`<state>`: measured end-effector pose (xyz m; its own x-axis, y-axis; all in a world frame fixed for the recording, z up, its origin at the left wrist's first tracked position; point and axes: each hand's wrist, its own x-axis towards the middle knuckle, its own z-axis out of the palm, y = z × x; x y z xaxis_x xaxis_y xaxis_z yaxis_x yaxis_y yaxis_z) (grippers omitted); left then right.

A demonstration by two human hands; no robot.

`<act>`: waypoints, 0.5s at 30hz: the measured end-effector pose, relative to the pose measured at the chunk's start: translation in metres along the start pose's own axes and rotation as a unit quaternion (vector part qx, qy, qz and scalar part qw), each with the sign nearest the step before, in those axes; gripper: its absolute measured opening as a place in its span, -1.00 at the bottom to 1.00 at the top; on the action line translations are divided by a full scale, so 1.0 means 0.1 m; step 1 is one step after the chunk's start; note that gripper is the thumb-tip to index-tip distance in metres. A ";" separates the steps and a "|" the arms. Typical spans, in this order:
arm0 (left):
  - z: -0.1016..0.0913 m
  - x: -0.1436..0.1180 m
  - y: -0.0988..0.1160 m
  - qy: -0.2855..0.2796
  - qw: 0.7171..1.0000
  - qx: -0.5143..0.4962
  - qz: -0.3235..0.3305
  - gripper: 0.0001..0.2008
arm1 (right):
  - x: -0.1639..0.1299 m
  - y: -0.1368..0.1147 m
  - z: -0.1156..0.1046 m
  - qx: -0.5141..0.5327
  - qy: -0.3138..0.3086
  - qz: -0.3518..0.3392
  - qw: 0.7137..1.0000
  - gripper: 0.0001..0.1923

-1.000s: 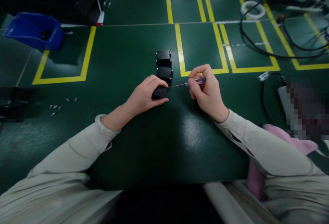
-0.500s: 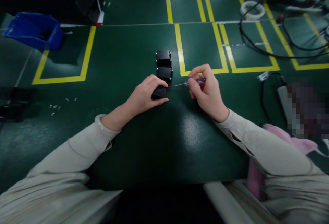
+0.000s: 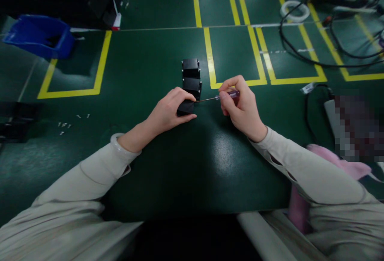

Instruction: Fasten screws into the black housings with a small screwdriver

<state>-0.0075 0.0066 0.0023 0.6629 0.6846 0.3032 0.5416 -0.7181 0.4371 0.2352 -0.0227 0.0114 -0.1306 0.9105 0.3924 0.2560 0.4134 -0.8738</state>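
My left hand (image 3: 169, 109) grips a small black block (image 3: 186, 108) on the green table, thumb on the near side and fingers over the far side. In my right hand (image 3: 240, 107) is a screwdriver (image 3: 233, 94) with a clear purplish handle, held roughly level. Its thin shaft points left, and the tip meets the right end of the block near my left fingertip; the exact contact point is too small to make out. Just beyond the held block, two similar black blocks stand in a row, a nearer one (image 3: 192, 85) and a farther one (image 3: 191, 65), with small screws at their ends.
Several loose screws (image 3: 64, 124) lie at the left, near dark parts (image 3: 18, 121). A blue bin (image 3: 39, 37) stands at the back left. Black cables (image 3: 300, 55) and a white tape ring (image 3: 295, 11) are at the back right. A pink cloth-like item (image 3: 327, 157) is by my right sleeve.
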 end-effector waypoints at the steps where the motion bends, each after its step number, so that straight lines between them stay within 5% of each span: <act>1: 0.00 0.00 0.00 0.001 1.000 0.000 0.001 -0.65 | 0.00 -0.01 0.00 -0.002 0.000 0.000 1.000 -0.90; 15: 0.00 0.00 0.00 0.009 1.000 0.001 0.012 -0.65 | 0.00 0.01 0.00 -0.003 0.006 0.000 1.000 -0.87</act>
<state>-0.0074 0.0063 0.0026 0.6659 0.6699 0.3283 0.5275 -0.7340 0.4278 0.2352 -0.0224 0.0104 -0.1187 0.9103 0.3966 0.2620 0.4140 -0.8718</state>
